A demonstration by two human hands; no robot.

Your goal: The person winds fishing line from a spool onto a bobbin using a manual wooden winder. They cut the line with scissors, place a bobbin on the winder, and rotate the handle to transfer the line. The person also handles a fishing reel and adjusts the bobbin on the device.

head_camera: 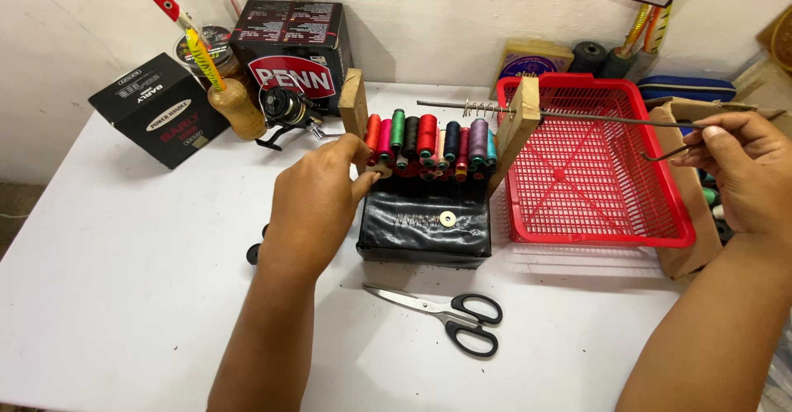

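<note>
Hands (318, 202) (742, 173) grip spool rack (429, 144), rod (594, 117).

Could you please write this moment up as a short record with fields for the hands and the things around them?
left hand: touching the thread spools at the left end of the wooden rack
right hand: holding the hooked end of the metal rod that passes through the rack's right upright
rack base: black wrapped block
in front: scissors, closed, flat on the white table
right of the rack: red basket
behind left: fishing reel, black boxes
</note>
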